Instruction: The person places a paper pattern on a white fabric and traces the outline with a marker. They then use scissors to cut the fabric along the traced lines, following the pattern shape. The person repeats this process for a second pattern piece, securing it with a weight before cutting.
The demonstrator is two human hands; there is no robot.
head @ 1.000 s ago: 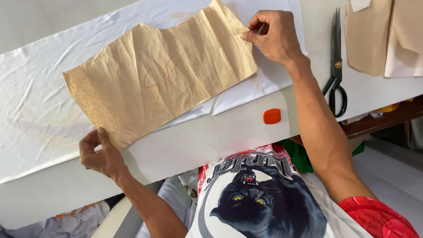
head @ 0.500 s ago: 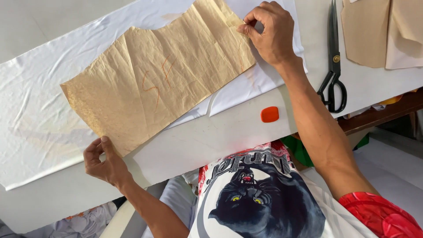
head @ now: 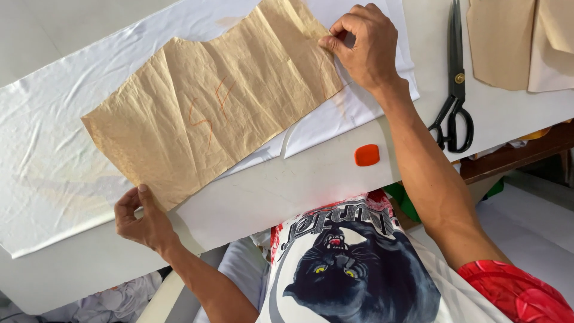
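Paper pattern (head: 215, 113), tan and creased, lies flat on white cloth (head: 42, 167) on the counter (head: 287, 185). Left hand (head: 140, 218) pinches its near corner. An orange block (head: 366, 155) sits between the grips. Right hand (head: 365, 45) pinches the far edge; black scissors (head: 455, 84) lie beside it.

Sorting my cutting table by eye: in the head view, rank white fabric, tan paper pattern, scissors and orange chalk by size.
1. white fabric
2. tan paper pattern
3. scissors
4. orange chalk
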